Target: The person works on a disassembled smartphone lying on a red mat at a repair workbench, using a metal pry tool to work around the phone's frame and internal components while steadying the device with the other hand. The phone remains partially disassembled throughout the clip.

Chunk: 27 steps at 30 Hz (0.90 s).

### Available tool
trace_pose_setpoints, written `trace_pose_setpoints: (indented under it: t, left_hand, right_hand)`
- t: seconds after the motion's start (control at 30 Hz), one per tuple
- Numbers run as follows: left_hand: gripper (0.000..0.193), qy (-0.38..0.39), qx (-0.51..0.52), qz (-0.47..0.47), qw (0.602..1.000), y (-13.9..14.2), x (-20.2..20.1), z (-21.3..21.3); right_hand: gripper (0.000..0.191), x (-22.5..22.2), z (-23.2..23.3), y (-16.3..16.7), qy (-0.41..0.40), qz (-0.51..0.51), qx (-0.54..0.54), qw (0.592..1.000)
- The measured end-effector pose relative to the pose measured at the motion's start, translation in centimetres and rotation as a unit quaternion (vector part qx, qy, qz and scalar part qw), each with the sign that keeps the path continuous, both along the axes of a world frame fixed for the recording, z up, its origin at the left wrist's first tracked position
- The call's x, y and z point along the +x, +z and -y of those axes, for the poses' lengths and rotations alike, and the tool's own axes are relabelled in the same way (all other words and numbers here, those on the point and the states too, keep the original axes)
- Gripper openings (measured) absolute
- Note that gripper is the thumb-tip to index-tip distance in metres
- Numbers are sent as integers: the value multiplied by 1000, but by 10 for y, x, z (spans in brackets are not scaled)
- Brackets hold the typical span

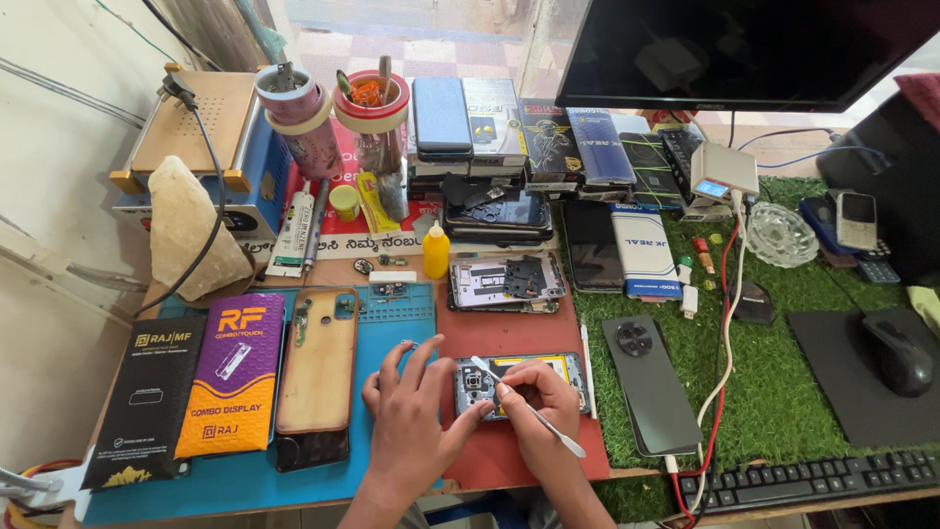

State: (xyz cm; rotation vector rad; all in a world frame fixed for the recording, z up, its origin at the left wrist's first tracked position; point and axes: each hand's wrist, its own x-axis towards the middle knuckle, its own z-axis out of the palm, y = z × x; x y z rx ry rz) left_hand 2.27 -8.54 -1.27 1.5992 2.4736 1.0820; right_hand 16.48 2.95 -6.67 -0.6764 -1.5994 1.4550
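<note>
A person works at a crowded repair bench, seen from above. An opened phone, back cover off and circuitry showing, lies flat on a red mat near the front edge. The left hand steadies the phone's left end, fingers curled and pressing against its camera corner. The right hand pinches a thin metal pry tool like a pen, fingers closed around it, tip resting inside the phone's upper part.

To do this well, the left hand should likely hold the frame firm while the tool works shallowly, with light leverage, to spare the board.

Room is tight: a tan back cover lies on the blue mat just left, a second opened phone just behind, a dark phone on green turf to the right. The bench edge is close beneath the wrists.
</note>
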Motion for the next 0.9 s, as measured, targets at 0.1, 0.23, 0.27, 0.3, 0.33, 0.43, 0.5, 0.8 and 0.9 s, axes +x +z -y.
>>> trace_pose_setpoints:
  t: [0.1, 0.23, 0.27, 0.3, 0.33, 0.43, 0.5, 0.8, 0.9]
  left_hand:
    - [49, -3, 4, -10, 1000, 1, 1, 1]
    - [47, 0, 5, -23, 1000, 3, 2, 1]
    - [47, 2, 2, -24, 1000, 4, 2, 1]
    - [46, 4, 0, -25, 1000, 4, 2, 1]
    - [48, 5, 0, -30, 1000, 4, 3, 1]
    - [51, 8, -2, -39, 999, 5, 3, 0]
    - [52, 10, -7, -40, 999, 4, 4, 0]
    - [54, 10, -27, -70, 997, 2, 5, 0]
    - [55, 10, -18, -90, 996, 0, 6, 0]
  right_hand:
    - [5, 0, 1, 1, 2, -4, 4, 1000]
    - [6, 0, 1, 2, 5, -5, -2, 1000]
    - [5, 0, 1, 2, 5, -2, -3, 1000]
    - [5, 0, 1, 2, 5, 0, -5, 1000]
    - [5, 0, 1, 2, 5, -3, -3, 1000]
    - [5, 0, 2, 3, 7, -11, -1, 1000]
    - [5, 0, 2, 4, 10, -13, -3, 1000]
    - [4, 0, 3, 7, 1, -5, 6, 1000]
    - [4, 1, 3, 8, -1, -3, 11, 1000]
